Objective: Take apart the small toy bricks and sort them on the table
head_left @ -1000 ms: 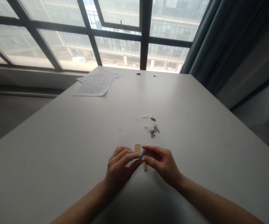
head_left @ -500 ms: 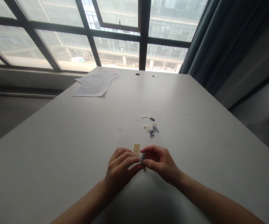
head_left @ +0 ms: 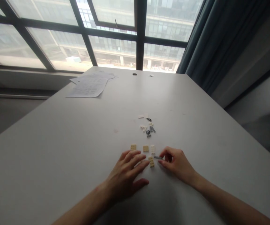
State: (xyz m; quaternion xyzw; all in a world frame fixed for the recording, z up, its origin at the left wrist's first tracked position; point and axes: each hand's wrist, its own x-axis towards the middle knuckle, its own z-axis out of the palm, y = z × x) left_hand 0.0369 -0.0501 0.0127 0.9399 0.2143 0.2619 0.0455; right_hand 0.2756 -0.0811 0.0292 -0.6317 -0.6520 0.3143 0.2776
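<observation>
My right hand (head_left: 176,161) pinches a grey building-block plate (head_left: 157,157) between thumb and fingers, low over the table. To its left, my left hand (head_left: 132,167) is open, palm down with fingers spread, its fingertips beside a tan studded plate (head_left: 151,162). Beyond the fingers lie another tan plate (head_left: 145,148) and a white studded plate (head_left: 152,149). A third tan plate (head_left: 133,147) lies just past the left knuckles, partly hidden by that hand.
On the white table (head_left: 55,150), farther off, is a loose cluster of small white, grey pieces (head_left: 152,129) and black pieces (head_left: 148,119). Printed paper sheets (head_left: 88,86) lie at the far left. Windows stand behind the table, a dark curtain (head_left: 205,47) at the right.
My hands have moved apart. The grey plate, earlier held between both, is now in my right hand alone, farther right; my left hand has opened. More tan and white plates are uncovered.
</observation>
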